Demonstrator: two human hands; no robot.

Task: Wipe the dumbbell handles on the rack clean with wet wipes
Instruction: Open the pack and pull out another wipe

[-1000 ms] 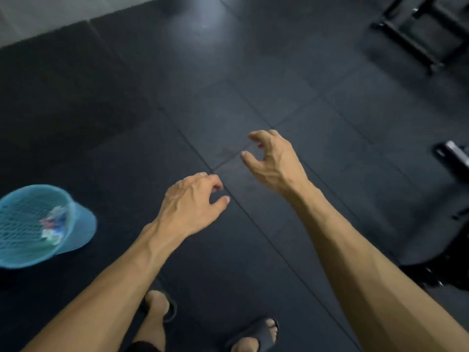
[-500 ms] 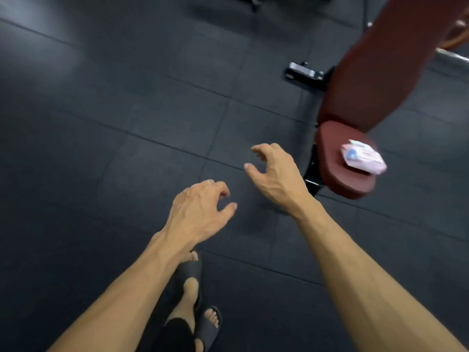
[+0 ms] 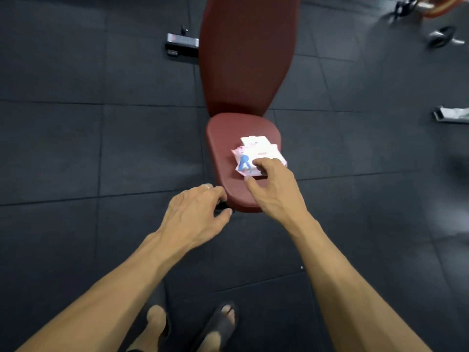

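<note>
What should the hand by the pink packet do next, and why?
Probably pinch a wipe and pull it out. The right hand has fingers curled onto the wet wipes packet, which lies on the red bench seat. The left hand holds nothing, so it could steady the packet. No dumbbell rack is in view.

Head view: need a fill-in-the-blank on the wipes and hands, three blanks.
1. The pack of wipes lies on the ____ bench seat.
2. The ____ hand reaches the pack.
3. The left hand wears a ____ on one finger.

Missing words: red; right; ring
</note>
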